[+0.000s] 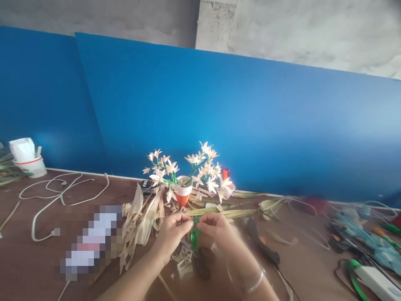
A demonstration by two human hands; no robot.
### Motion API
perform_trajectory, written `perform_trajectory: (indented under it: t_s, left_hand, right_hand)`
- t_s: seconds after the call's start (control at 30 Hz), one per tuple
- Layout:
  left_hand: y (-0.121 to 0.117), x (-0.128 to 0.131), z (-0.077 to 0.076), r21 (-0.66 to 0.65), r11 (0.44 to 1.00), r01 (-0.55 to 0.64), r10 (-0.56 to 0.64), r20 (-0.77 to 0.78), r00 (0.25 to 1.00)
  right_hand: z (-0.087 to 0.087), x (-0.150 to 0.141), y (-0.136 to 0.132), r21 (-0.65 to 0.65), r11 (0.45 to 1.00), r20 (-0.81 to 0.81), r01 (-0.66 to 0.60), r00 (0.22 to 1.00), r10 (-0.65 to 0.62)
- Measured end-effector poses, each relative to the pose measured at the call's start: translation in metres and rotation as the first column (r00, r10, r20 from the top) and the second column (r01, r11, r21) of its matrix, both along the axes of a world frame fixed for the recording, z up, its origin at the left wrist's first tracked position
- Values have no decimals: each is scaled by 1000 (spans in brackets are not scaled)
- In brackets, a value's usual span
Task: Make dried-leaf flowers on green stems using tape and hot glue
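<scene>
Near the table's front, my left hand [171,236] and my right hand [219,234] are close together, thumbs and forefingers pinched. Between them is a thin, shiny green strip [194,239] that hangs below the fingertips; both hands grip its upper part. Just beyond stands an orange-and-white paper cup [183,195] holding pale handmade flowers [206,172] on green stems. Dry husks [149,217] are heaped to the left of my left hand. Under the strip are a dark, blurred object [203,262] and pale husk scraps [184,263].
A black tool [261,242] with a cord lies right of my right hand. White cables [62,190] and a pixelated object [92,242] are at left. A white tub [33,167] stands far left. Cables, blue material [376,242] and a white power strip [380,282] crowd the right. Blue panels [219,113] rise behind.
</scene>
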State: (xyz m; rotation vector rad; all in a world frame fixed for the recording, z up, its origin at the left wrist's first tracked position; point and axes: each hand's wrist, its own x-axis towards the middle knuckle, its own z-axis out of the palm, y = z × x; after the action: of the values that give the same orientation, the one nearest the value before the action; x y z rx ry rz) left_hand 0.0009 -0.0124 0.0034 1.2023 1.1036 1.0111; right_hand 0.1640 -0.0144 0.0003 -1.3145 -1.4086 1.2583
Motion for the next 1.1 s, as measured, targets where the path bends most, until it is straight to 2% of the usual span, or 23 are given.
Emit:
perform_trajectory:
  t_s: [0.07, 0.13, 0.17, 0.23, 0.27, 0.33, 0.37, 0.4, 0.47, 0.6, 0.67, 0.7, 0.8, 0.87, 0.93, 1.1]
  left_hand:
    - [2, 0, -3, -5, 1000, 14, -14, 4, 1000]
    - [5, -1, -8, 2, 1000, 24, -24, -6, 1000]
    - [6, -1, -10, -1, 1000, 22, -22, -15, 1000]
    - [7, -1, -13, -20, 1000, 12, -12, -21, 1000]
    - [8, 0, -13, -32, 999, 11, -11, -15, 1000]
    - [8, 1, -14, -51, 999, 18, -18, 7, 1000]
    - [8, 1, -14, -55, 998, 21, -21, 15, 1000]
    - [7, 1, -13, -57, 998, 23, -22, 17, 1000]
    - [6, 2, -11, -60, 998, 20, -19, 15, 1000]
    - [1, 1, -4, -56, 998, 10, -9, 13, 1000]
    - [-1, 0, -1, -65, 998, -1, 1, 2, 1000]
    - [-1, 0, 1, -71, 997, -5, 5, -4, 1000]
    - [-2, 0, 3, -89, 996, 2, -1, 8, 1000]
    - [-2, 0, 4, -102, 995, 19, -16, 31, 999]
    - [-4, 0, 6, -129, 990, 54, -48, 54, 997]
    - [-10, 1, 12, -154, 975, 160, -145, 106, 984]
  right_hand:
    - [6, 13, -1, -1, 1000, 177, -14, 984, 14]
    - [14, 36, -6, 16, 1000, 453, 7, 891, -14]
    - [17, 50, -11, 60, 996, 592, 71, 801, -93]
    - [18, 79, -24, 132, 959, 805, 250, 537, -251]
    - [16, 91, -31, 128, 945, 877, 300, 410, -249]
    - [6, 107, -46, 102, 919, 958, 381, 211, -194]
    - [-1, 112, -52, 90, 903, 978, 421, 135, -161]
    - [-8, 114, -57, 74, 890, 987, 449, 98, -131]
    - [-22, 116, -61, 84, 884, 988, 460, 78, -134]
    - [-35, 125, -59, 183, 912, 961, 366, 128, -244]
    - [-32, 130, -59, 257, 895, 916, 366, 205, -346]
    - [-28, 130, -59, 285, 878, 873, 385, 274, -404]
    - [-14, 113, -59, 323, 835, 602, 445, 584, -544]
    - [-6, 89, -56, 333, 836, 335, 436, 774, -537]
    - [0, 59, -50, 290, 858, 119, 424, 874, -472]
    - [3, 2, -35, 243, 905, 54, 350, 926, -373]
